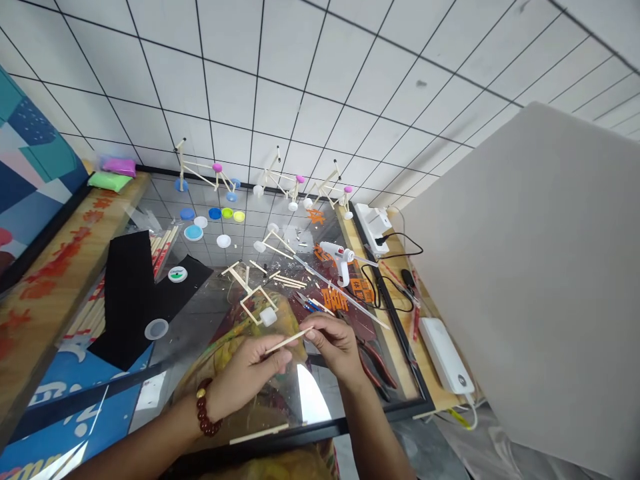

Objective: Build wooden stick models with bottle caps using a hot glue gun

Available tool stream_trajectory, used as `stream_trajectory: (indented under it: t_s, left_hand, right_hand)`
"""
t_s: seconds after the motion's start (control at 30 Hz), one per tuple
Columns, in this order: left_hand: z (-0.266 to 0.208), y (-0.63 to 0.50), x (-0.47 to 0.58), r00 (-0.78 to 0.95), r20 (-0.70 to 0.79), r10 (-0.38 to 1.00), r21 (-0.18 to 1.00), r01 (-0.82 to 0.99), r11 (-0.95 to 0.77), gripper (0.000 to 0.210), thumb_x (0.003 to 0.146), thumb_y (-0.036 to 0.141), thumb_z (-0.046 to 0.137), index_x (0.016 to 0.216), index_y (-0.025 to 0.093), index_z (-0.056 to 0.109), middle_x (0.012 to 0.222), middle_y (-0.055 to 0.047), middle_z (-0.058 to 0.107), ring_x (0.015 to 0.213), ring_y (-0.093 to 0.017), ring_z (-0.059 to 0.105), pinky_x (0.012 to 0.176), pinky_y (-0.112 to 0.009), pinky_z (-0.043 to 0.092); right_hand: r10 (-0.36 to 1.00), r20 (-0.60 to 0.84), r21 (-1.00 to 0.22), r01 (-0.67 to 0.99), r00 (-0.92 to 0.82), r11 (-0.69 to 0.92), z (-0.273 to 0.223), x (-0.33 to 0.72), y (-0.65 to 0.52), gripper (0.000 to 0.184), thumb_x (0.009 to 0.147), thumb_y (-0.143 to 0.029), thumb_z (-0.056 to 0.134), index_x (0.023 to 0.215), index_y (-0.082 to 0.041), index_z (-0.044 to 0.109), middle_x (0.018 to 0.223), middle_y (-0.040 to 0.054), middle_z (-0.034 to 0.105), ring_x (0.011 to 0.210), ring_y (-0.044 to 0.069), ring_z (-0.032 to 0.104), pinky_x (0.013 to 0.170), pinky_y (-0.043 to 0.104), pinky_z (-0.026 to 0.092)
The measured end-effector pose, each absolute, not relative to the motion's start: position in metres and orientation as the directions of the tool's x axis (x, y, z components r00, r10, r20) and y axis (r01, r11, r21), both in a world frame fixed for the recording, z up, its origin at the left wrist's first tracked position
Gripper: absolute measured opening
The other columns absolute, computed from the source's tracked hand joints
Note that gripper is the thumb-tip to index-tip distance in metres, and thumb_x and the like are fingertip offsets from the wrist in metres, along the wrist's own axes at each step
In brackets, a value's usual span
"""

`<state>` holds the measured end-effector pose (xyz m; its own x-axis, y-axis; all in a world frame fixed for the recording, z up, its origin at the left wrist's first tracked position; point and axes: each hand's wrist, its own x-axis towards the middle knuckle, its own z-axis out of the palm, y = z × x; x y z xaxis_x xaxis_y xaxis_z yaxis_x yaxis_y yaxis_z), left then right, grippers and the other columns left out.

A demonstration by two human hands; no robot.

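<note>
A short wooden stick [290, 341] is held between my two hands above the near part of the glass table. My left hand [253, 370], with a beaded bracelet [203, 407] at its wrist, pinches the stick's left end. The fingertips of my right hand [334, 340] close on its other end. Just beyond my hands lie a small frame of glued sticks [259, 303] and a white block [269, 316]. Cutting pliers with blue handles [310, 304] lie past my right hand, and red-handled pliers [377, 367] are to its right, partly hidden by it.
Three small stick bicycles [207, 170] stand along the wall. A white glue gun [340, 259] with a clear glue stick lies at the right, near a power strip [373, 230]. Bottle caps [193, 232], black cloth [130, 293] and bundled chopsticks occupy the left.
</note>
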<state>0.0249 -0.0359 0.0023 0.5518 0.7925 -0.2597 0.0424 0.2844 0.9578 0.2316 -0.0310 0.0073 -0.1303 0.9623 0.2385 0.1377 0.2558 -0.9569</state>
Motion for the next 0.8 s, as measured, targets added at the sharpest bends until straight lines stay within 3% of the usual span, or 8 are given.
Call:
stream_trajectory:
  t_s: [0.13, 0.27, 0.4, 0.57, 0.8]
  left_hand:
    - [0.0069, -0.0366, 0.0281, 0.595, -0.326, 0.734, 0.897, -0.05, 0.439, 0.052, 0.091, 0.06, 0.054, 0.1, 0.013, 0.073, 0.063, 0.001, 0.051, 0.055, -0.01, 0.039, 0.052, -0.022, 0.029]
    - [0.0014, -0.0376, 0.0304, 0.493, -0.318, 0.81, 0.92, -0.045, 0.389, 0.047, 0.087, 0.058, 0.062, 0.092, 0.013, 0.076, 0.055, 0.004, 0.044, 0.053, -0.009, 0.036, 0.052, -0.022, 0.026]
    - [0.0016, -0.0388, 0.0306, 0.367, -0.347, 0.863, 0.921, -0.041, 0.387, 0.044, 0.083, 0.056, 0.068, 0.092, 0.014, 0.077, 0.054, 0.003, 0.05, 0.052, -0.009, 0.042, 0.051, -0.021, 0.031]
    - [0.0053, -0.0359, 0.0298, 0.207, -0.378, 0.903, 0.862, -0.277, 0.424, 0.039, 0.07, 0.047, 0.083, 0.089, 0.014, 0.076, 0.058, -0.001, 0.065, 0.049, -0.01, 0.055, 0.048, -0.02, 0.04]
    - [0.0087, -0.029, 0.0299, 0.12, -0.293, 0.949, 0.841, -0.44, 0.316, 0.032, 0.066, 0.038, 0.089, 0.083, 0.014, 0.077, 0.072, -0.007, 0.075, 0.067, -0.017, 0.069, 0.059, -0.024, 0.055]
  right_hand:
    - [0.954, 0.236, -0.956, 0.134, -0.187, 0.263, 0.0117, 0.2336, -0.0314, 0.013, 0.092, -0.028, 0.067, 0.096, -0.026, 0.08, 0.08, 0.0032, 0.074, 0.071, 0.016, 0.067, 0.066, 0.028, 0.052]
    - [0.953, 0.235, -0.949, 0.168, -0.191, 0.268, 0.012, 0.2347, -0.0303, 0.016, 0.093, -0.03, 0.066, 0.098, -0.026, 0.08, 0.078, 0.0039, 0.076, 0.07, 0.016, 0.068, 0.065, 0.028, 0.053]
    - [0.967, 0.241, -0.944, 0.209, -0.087, 0.254, 0.0064, 0.2362, -0.0289, 0.007, 0.085, -0.028, 0.075, 0.088, -0.025, 0.081, 0.075, 0.0032, 0.076, 0.066, 0.016, 0.068, 0.063, 0.027, 0.053]
    - [0.958, 0.275, -0.938, 0.199, -0.077, 0.285, 0.0075, 0.2333, -0.0297, 0.001, 0.081, -0.025, 0.08, 0.081, -0.024, 0.079, 0.071, 0.0025, 0.075, 0.063, 0.015, 0.067, 0.062, 0.027, 0.054]
    - [0.96, 0.262, -0.95, 0.149, -0.103, 0.275, 0.0076, 0.2279, -0.0316, 0.019, 0.084, -0.026, 0.076, 0.103, -0.029, 0.079, 0.083, 0.0025, 0.077, 0.072, 0.016, 0.069, 0.069, 0.029, 0.057]
